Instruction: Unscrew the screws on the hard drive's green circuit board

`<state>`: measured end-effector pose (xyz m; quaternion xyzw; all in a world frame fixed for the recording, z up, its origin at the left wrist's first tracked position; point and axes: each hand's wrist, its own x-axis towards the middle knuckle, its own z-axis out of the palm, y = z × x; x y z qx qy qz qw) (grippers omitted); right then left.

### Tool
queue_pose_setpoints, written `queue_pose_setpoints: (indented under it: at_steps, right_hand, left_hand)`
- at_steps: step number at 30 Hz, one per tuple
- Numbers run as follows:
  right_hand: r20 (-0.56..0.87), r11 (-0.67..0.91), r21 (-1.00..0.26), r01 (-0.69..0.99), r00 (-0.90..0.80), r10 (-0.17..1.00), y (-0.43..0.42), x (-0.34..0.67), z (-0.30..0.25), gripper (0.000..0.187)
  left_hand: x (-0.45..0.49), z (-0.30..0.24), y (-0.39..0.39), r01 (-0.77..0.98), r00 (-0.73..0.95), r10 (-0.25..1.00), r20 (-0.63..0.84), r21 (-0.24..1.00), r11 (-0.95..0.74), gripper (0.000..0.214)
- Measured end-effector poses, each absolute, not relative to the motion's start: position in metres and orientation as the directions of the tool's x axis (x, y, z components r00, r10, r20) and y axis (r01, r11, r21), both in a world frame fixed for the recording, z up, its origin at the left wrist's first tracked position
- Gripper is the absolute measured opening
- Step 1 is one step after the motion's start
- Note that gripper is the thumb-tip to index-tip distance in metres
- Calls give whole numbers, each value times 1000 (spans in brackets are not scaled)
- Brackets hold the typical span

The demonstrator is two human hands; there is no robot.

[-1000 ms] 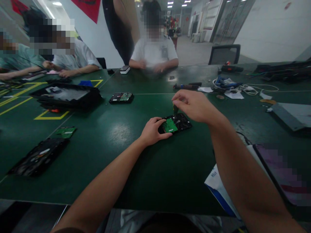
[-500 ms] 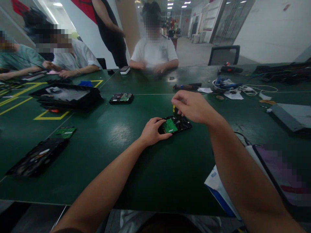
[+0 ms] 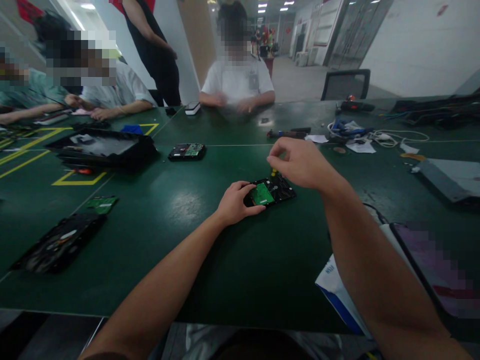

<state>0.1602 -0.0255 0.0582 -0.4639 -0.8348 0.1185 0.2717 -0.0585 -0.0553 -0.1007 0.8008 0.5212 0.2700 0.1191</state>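
On the green table a hard drive [image 3: 283, 189] lies with its green circuit board [image 3: 262, 194] facing up. My left hand [image 3: 235, 204] grips its left end, thumb on the near edge and fingers on the far side. Above the drive's far right part, my right hand [image 3: 300, 161] is closed on a small yellow-and-black screwdriver [image 3: 274, 172]. Only a bit of the screwdriver's handle shows below the fingers; its tip is too small to make out.
Another hard drive [image 3: 186, 151] lies beyond, near stacked black trays [image 3: 108, 150]. At left rest an opened drive [image 3: 62, 242] and a loose circuit board [image 3: 102, 203]. A tablet-like device [image 3: 431, 270], a grey metal box [image 3: 450, 177] and cables [image 3: 397, 137] are at right. People sit across the table.
My right hand has shifted slightly to the right with the screwdriver, less of whose handle shows. My left hand and the drive stay put. A standing person behind has moved left.
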Motion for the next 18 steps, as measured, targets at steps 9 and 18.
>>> queue_pose_setpoints:
  at_steps: [9,18]
  right_hand:
    - [297,548,-528,649,-463,835,-23,161,56,20]
    - [338,509,-364,780,-399,852,-21,163,55,25]
  left_hand:
    - [-58,-100,-56,766,309,900,308,480,-427,77]
    - [-58,-97,-57,766,309,905,293,487,-419,76]
